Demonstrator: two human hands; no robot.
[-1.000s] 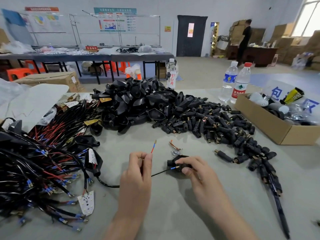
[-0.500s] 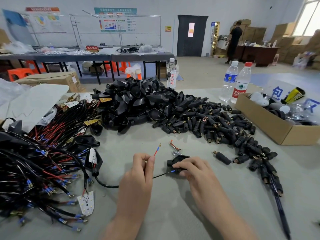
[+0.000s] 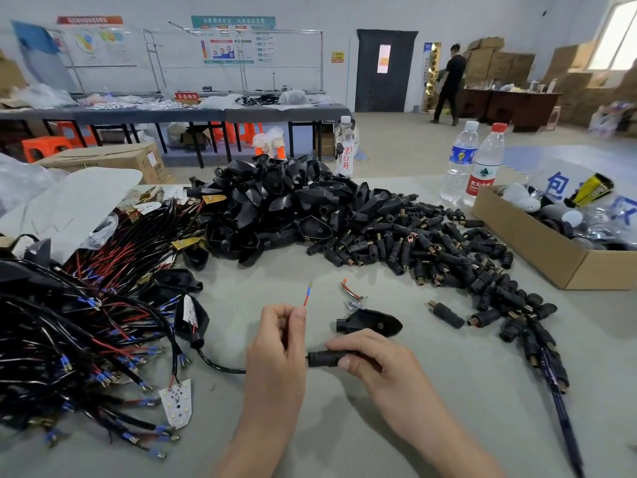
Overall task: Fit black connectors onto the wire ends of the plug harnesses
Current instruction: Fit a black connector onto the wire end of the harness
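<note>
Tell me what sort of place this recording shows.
Probably a small factory assembly hall: heaps of black cylindrical plastic connectors and black-and-red wire harnesses on the grey workbench, stacked brown cardboard cartons at the back.

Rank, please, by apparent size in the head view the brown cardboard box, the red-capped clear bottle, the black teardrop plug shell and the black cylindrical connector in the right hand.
1. brown cardboard box
2. red-capped clear bottle
3. black teardrop plug shell
4. black cylindrical connector, partly hidden in the right hand

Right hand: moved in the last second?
Yes. The right hand came off the black plug shell, drew toward the person, and now grips a black connector.
</note>
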